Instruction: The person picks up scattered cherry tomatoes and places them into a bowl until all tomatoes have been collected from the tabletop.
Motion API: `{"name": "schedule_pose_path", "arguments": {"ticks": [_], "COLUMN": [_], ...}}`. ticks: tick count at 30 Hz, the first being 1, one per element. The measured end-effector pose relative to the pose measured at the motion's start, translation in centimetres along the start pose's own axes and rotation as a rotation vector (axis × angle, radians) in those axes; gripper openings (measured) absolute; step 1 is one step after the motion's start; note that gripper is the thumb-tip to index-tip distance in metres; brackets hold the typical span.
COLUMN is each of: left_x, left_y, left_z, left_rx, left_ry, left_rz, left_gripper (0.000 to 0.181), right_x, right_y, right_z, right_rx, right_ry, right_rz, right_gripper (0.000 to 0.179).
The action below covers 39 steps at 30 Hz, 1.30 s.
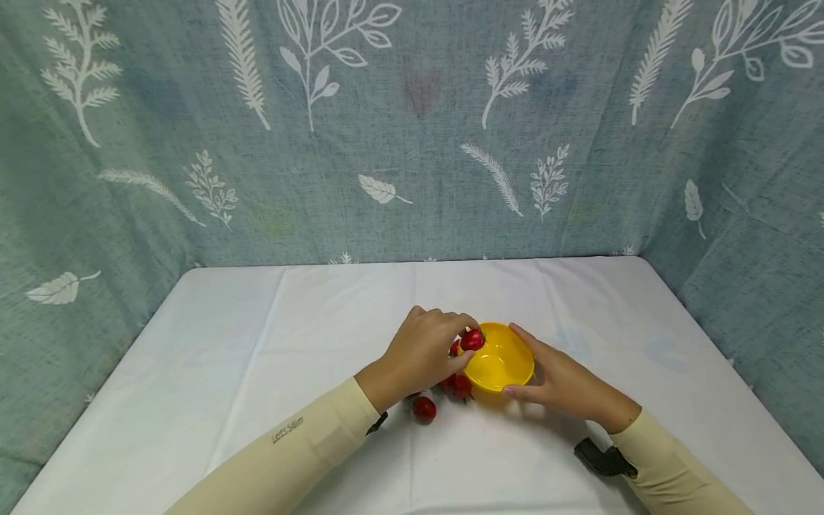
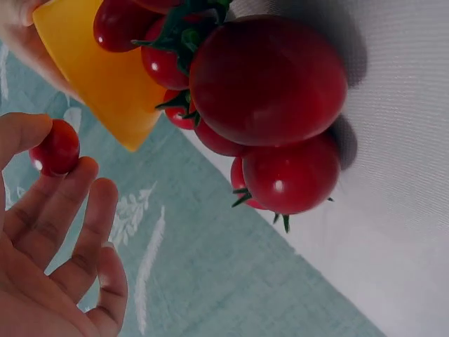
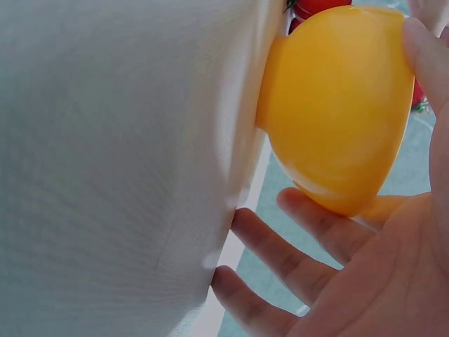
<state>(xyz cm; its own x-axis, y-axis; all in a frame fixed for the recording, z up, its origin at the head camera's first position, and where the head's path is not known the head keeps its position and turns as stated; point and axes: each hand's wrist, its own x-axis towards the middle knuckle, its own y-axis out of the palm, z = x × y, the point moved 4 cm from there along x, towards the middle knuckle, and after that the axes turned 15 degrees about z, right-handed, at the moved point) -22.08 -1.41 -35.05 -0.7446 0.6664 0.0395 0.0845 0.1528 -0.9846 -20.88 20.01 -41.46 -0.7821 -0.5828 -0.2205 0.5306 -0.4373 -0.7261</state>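
Low in the head view, the nearest tomato (image 1: 424, 410) lies on the white cloth (image 1: 322, 322), just right of the left sleeve (image 1: 283, 443). Further up, right of centre, the right hand (image 1: 566, 379) grips a yellow bowl (image 1: 498, 365) by its sides; more tomatoes (image 1: 460, 387) cluster along its left. There the left hand (image 1: 428, 343) pinches a small red tomato (image 1: 473, 340) near the rim. A leaf-printed curtain (image 1: 418, 143) fills the top.

Yellow round plastic bowl (image 1: 498, 365) is looking smooth & glossy, its inside catching highlights. Small red oval toms. (image 2: 270, 81) are showing v. shiny, smooth skin. White cloth table cover (image 1: 483, 465) is looking matt, w/ fine weave showing up close. Grey-green leaf-print cloth curtain (image 1: 412, 154) is looking matt, slightly rough. Beige cloth sleeves (image 1: 277, 450) are looking matt, mostly smooth.
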Motion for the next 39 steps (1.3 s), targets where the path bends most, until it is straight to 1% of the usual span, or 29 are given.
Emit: {"name": "schedule_pose_path", "arguments": {"ticks": [4, 9, 15, 21, 26, 32, 39], "left_x": [0.5, 1.1, 1.8, 2.3, 3.0, 3.7, 4.6], "left_y": [0.4, 0.7, 1.0, 1.4, 2.0, 2.4, 3.0], "left_z": [-0.3, -0.5, -0.8, -1.2, -1.5, -1.7, -2.1], "left_rx": [0.013, 0.014, 0.044, 0.012, 0.017, 0.039, 0.029], "left_ry": [0.016, 0.041, 0.035, 0.05, 0.064, 0.051, 0.058], "left_rz": [0.043, 0.069, 0.094, 0.13, 0.169, 0.184, 0.225], "left_gripper": [0.03, 0.031, 0.029, 0.03, 0.03, 0.033, 0.031], "right_x": [0.0, -0.1, -0.1, -0.2, -0.2, -0.1, -0.1], "right_y": [0.0, 0.1, 0.1, 0.0, -0.1, -0.2, -0.1], "right_z": [0.0, -0.1, -0.2, -0.1, 0.0, 0.1, -0.1], "right_rx": [0.004, 0.014, 0.021, 0.026, 0.032, 0.037, 0.036], "right_ry": [0.007, 0.002, -0.016, -0.034, -0.035, -0.021, -0.025], "right_rz": [0.01, 0.009, 0.004, -0.004, 0.0, 0.011, 0.006], "right_gripper": [0.108, 0.108, 0.108, 0.107, 0.108, 0.106, 0.107]}}
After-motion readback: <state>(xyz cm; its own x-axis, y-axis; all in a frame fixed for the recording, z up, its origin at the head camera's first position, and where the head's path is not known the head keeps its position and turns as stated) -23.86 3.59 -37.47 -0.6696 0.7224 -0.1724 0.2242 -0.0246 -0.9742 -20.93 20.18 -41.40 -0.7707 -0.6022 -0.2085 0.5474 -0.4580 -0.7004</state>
